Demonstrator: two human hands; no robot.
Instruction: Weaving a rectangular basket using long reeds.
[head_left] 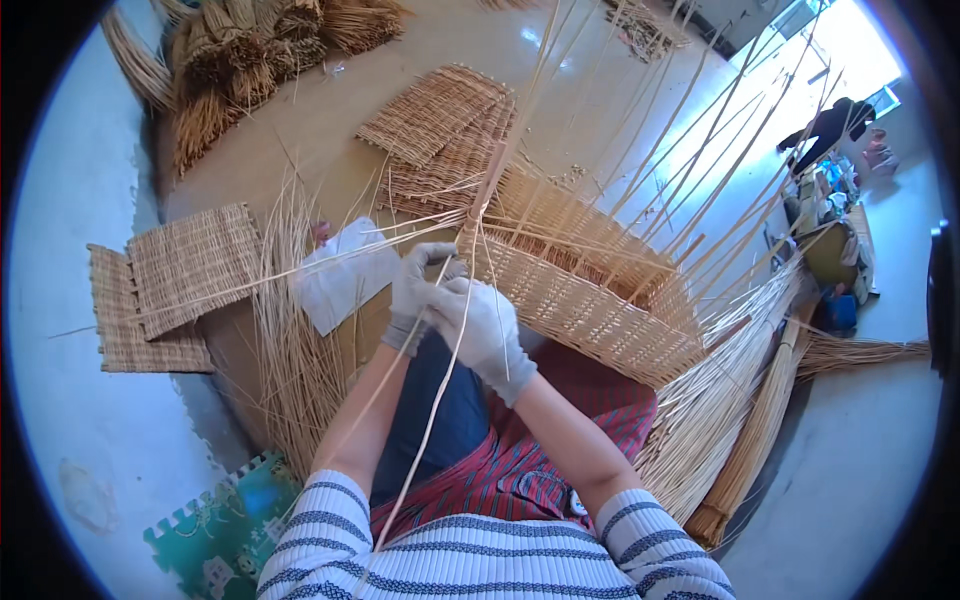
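Observation:
A half-woven wicker basket (595,325) rests tilted across my lap, with long upright stakes (690,130) rising from its far side. Both my hands wear pale work gloves and meet at its left corner, beside a thick corner post (487,190). My left hand (412,285) has its fingers curled round thin wicker strands at that corner. Close against it, my right hand (478,325) is closed in a pinch on a long wicker strand (432,410) that trails down toward my chest. The fingertips partly hide each other.
Woven wicker panels (195,265) lean at the left wall, and more panels (435,120) lie on the floor ahead. Loose wicker (300,340) and a white sheet (345,275) lie left, with long bundles (715,420) at right. Tied bundles (235,60) stand far left; a person (835,130) is far right.

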